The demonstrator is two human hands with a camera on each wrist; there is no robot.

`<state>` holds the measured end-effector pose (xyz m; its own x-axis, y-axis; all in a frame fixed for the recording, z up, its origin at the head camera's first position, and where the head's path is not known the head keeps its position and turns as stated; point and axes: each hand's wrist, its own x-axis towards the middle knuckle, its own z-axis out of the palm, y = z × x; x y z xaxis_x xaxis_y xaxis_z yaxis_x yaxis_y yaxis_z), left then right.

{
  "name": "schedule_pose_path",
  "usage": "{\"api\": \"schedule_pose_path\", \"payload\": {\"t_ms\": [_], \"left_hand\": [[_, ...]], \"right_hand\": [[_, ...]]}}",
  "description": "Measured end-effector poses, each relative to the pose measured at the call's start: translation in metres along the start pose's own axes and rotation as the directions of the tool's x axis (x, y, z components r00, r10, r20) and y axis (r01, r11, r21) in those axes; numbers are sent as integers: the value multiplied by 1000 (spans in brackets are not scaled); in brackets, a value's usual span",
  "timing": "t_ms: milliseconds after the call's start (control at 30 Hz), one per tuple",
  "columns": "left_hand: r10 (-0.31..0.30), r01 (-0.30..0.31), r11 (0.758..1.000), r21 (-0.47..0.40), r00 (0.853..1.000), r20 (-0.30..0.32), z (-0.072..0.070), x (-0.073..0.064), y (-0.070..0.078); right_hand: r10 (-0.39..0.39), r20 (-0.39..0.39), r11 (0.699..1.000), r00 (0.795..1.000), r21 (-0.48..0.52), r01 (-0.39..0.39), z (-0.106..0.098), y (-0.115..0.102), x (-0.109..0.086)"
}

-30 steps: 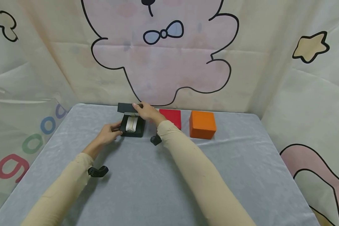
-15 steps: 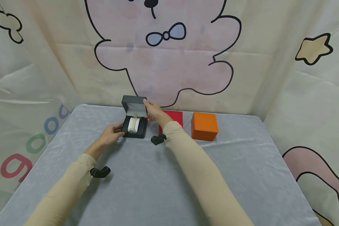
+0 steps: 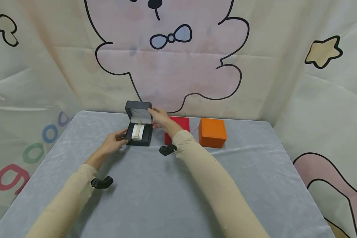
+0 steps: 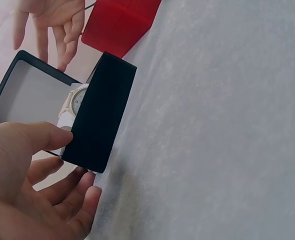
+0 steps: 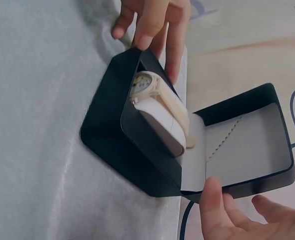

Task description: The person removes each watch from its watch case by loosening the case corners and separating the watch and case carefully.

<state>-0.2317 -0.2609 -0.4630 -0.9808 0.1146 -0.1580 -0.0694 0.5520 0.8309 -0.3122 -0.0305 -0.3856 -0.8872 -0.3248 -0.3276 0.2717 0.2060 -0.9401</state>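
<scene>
A dark watch box (image 3: 138, 143) sits at the back left of the table, its lid (image 3: 138, 105) raised and leaning back. Inside, a wristwatch (image 5: 143, 84) with a pale strap is wrapped round a white cushion (image 5: 160, 122). My left hand (image 3: 112, 141) holds the box's left side, thumb at the front edge and fingers along the side, as the left wrist view shows. At the lid's right side is my right hand (image 3: 163, 119), its fingers extended and spread, with one fingertip (image 5: 212, 189) touching near the hinge.
A red box (image 3: 179, 123) stands just right of the watch box, partly behind my right hand. Farther right is an orange box (image 3: 212, 133). A grey-blue cloth (image 3: 154, 198) covers the table, and a printed curtain (image 3: 264, 66) hangs behind its back edge.
The lid has swung up and back from a lower angle, showing its pale lining. My right hand went from the lid's front edge to its right side; my left hand stayed on the box.
</scene>
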Motion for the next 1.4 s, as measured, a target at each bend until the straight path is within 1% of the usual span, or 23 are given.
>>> {"api": "schedule_pose_path", "payload": {"t_ms": [167, 400, 600, 733, 867, 1033, 1167, 1267, 1400], "left_hand": [[-1, 1, 1000, -15, 999, 34, -6, -2, 1], [3, -2, 1000, -11, 998, 61, -12, -3, 6], [1, 1, 1000, -29, 998, 68, -20, -6, 11], [-1, 5, 999, -47, 998, 70, -24, -7, 17], [-8, 13, 997, -73, 998, 65, -25, -5, 24], [-6, 12, 996, -91, 998, 68, -26, 0, 34], [0, 8, 996, -89, 996, 84, -25, 6, 40], [10, -1, 996, -88, 995, 95, -24, 9, 42], [24, -14, 996, -85, 993, 118, -21, 12, 40]], "right_hand": [[-16, 0, 999, 1000, 52, 16, 2, 1, -5], [-6, -1, 994, 1000, 113, 6, 4, -2, -16], [-18, -52, 986, 998, 162, 27, 9, -1, -22], [-23, -66, 990, 998, 139, 32, 12, 3, -26], [-9, -38, 994, 999, 110, 13, 13, 10, -29], [-9, -9, 993, 1000, 114, 10, 16, 19, -33], [-16, -18, 992, 1000, 121, 18, 18, 26, -34], [-23, -24, 994, 999, 108, 25, 20, 33, -34], [-33, -16, 997, 999, 71, 34, 25, 44, -35]]}}
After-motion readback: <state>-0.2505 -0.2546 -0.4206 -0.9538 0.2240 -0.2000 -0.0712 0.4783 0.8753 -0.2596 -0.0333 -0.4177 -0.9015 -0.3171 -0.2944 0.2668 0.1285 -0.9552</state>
